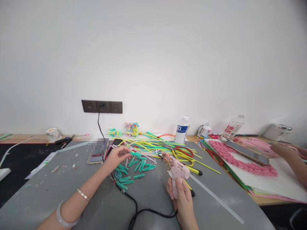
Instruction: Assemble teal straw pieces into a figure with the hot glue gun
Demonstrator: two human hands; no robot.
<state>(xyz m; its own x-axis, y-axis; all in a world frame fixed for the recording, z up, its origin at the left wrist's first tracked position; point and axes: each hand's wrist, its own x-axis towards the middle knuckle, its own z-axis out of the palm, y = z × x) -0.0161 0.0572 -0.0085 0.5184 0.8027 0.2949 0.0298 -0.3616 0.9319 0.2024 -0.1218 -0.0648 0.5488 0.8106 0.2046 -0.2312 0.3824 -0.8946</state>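
In my right hand point(182, 196) is a pale pink hot glue gun point(179, 170), the fingers wrapped round its handle. Its nozzle end is crusted and points away to the left, and a long clear glue stick point(216, 198) sticks out of its back. My left hand point(118, 156) is closed at the fingertips on a short teal pipe cleaner piece point(135, 154). Below it, several more cut teal pipe cleaner pieces point(139, 176) lie scattered over the grey table mat point(153, 198). The left palm is hidden from view.
Long yellow and green pipe cleaners point(144, 143), red-handled scissors point(184, 151) and yellow-handled pliers point(194, 170) lie behind. A phone point(97, 153) stands at left, a bottle point(181, 131) near the wall. A black cable point(148, 210) crosses the front. Another person's hand point(284, 151) is at right.
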